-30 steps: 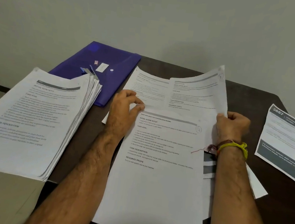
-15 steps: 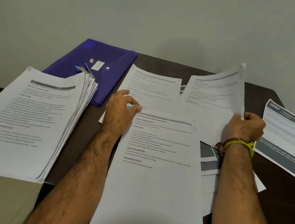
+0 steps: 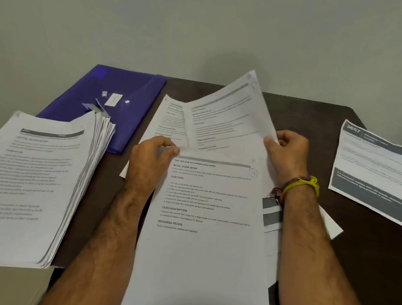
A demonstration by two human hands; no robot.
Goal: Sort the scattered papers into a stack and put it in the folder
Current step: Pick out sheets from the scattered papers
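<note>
Right hand (image 3: 286, 152) pinches a sheet (image 3: 229, 110), now swung back left over the pile; left hand (image 3: 148, 161) pinches top page (image 3: 201, 227).

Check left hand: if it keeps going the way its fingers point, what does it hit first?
Probably the lifted sheet pinched by the right hand; the left hand points right toward it. Depth unclear.

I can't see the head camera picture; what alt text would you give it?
A person's right hand lifts a printed white sheet by its edge while the left hand pinches the corner of the printed page in front on a dark brown table. A thick paper stack and a purple plastic folder lie to the left.
</note>
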